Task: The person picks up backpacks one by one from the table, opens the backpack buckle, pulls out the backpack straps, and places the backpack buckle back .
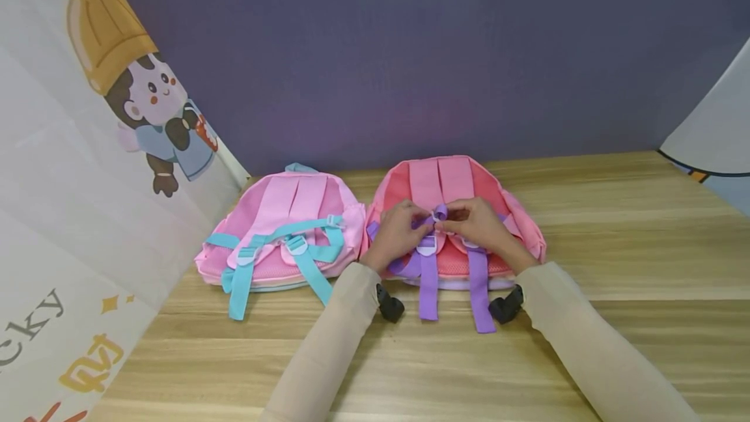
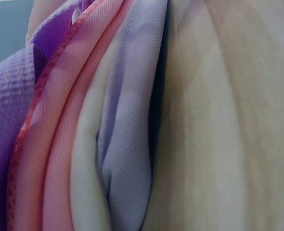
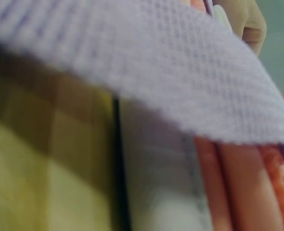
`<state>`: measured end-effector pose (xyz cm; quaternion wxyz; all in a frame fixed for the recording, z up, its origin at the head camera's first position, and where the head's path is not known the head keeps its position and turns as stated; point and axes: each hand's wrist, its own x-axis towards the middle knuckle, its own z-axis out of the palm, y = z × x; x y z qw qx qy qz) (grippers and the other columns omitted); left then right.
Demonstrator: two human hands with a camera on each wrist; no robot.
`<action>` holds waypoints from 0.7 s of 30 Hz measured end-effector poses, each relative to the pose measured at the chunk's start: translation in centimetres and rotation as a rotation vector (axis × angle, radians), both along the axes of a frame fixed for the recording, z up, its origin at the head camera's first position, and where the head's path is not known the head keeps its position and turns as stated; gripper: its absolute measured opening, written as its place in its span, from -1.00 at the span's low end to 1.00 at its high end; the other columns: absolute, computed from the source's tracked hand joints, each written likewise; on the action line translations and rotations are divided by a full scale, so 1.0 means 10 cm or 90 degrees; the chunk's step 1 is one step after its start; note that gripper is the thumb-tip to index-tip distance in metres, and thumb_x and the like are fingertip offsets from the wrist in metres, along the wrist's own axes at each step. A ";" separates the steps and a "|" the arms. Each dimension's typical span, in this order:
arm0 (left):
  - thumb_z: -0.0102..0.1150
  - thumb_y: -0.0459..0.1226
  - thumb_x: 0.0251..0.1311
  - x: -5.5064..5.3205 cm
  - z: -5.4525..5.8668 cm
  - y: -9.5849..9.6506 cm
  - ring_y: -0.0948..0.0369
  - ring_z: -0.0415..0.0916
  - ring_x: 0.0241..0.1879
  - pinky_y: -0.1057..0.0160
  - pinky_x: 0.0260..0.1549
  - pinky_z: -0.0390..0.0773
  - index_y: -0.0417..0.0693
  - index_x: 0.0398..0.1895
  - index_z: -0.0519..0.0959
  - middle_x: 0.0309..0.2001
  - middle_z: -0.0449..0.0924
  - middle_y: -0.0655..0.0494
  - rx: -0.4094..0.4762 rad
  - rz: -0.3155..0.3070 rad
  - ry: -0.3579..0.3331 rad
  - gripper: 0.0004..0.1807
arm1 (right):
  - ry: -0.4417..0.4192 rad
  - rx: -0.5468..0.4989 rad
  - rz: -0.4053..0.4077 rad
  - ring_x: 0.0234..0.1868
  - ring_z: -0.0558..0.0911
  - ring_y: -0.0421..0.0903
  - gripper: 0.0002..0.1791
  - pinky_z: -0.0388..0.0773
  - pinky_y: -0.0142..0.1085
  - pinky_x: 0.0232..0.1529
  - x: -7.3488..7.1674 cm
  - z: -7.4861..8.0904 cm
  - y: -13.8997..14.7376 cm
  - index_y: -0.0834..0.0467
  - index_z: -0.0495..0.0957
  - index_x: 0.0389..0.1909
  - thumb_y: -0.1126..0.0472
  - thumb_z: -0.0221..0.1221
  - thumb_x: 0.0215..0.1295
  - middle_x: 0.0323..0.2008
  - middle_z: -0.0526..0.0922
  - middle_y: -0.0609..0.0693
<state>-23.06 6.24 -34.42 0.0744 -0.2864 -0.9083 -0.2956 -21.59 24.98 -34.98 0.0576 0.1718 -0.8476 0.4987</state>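
A coral-pink backpack [image 1: 394,191] lies with its shoulder straps facing up. Over its middle, my left hand [image 1: 396,232] and my right hand [image 1: 483,223] meet, each pinching part of a purple webbing strap [image 1: 441,212] with a small pale fitting on it. The fingers partly hide that fitting. Two loose purple strap ends [image 1: 429,288] hang down toward the front. In the left wrist view, the backpack's layered edge [image 2: 50,144] stands beside purple webbing [image 2: 9,110]. A blurred strap [image 3: 132,62] crosses most of the right wrist view.
A light-pink backpack [image 1: 272,197] with turquoise straps [image 1: 241,288] touches the coral one on the left. Both lie on a wood-grain table [image 1: 615,279]. A dark panel [image 1: 410,57] rises behind, and a printed white cloth [image 1: 58,148] hangs at the left.
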 end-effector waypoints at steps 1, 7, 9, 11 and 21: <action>0.24 -0.21 0.18 0.00 0.00 0.00 0.20 0.51 -0.10 0.14 -0.06 0.28 -0.06 -0.09 0.67 -0.15 0.61 0.08 -0.001 -0.001 0.002 -0.75 | 0.003 0.003 0.001 -0.25 0.65 -0.16 -0.72 0.55 -0.50 -0.29 0.00 0.00 0.00 0.33 0.64 -0.13 0.30 0.31 0.13 -0.23 0.70 0.23; 0.24 -0.19 0.19 0.00 0.00 0.01 0.21 0.51 -0.10 0.17 -0.09 0.28 -0.05 -0.09 0.68 -0.16 0.61 0.09 0.000 -0.008 0.014 -0.74 | 0.016 0.014 0.008 -0.25 0.62 -0.18 -0.72 0.55 -0.48 -0.24 0.00 0.00 -0.01 0.28 0.62 -0.14 0.25 0.32 0.14 -0.25 0.69 0.15; 0.23 -0.17 0.21 0.00 0.00 0.01 0.21 0.52 -0.10 0.18 -0.10 0.28 -0.05 -0.09 0.68 -0.17 0.61 0.09 0.002 -0.011 0.019 -0.74 | 0.020 0.010 0.007 -0.22 0.64 -0.14 -0.70 0.55 -0.48 -0.22 0.00 0.01 -0.01 0.27 0.62 -0.10 0.23 0.32 0.15 -0.23 0.68 0.15; 0.22 -0.16 0.22 0.01 0.01 0.01 0.21 0.52 -0.11 0.19 -0.11 0.28 -0.04 -0.08 0.68 -0.17 0.61 0.10 0.004 -0.013 0.020 -0.74 | 0.028 0.006 0.005 -0.19 0.65 -0.13 -0.68 0.55 -0.48 -0.20 0.01 0.01 -0.01 0.27 0.61 -0.07 0.22 0.30 0.17 -0.22 0.68 0.15; 0.24 -0.19 0.19 0.00 0.00 0.01 0.21 0.52 -0.11 0.18 -0.10 0.28 -0.07 -0.07 0.65 -0.14 0.62 0.08 0.008 -0.011 0.009 -0.73 | 0.051 -0.017 0.013 -0.41 0.55 -0.30 -0.82 0.49 -0.48 -0.37 -0.01 0.01 -0.02 0.29 0.60 -0.20 0.27 0.25 0.22 -0.39 0.62 0.10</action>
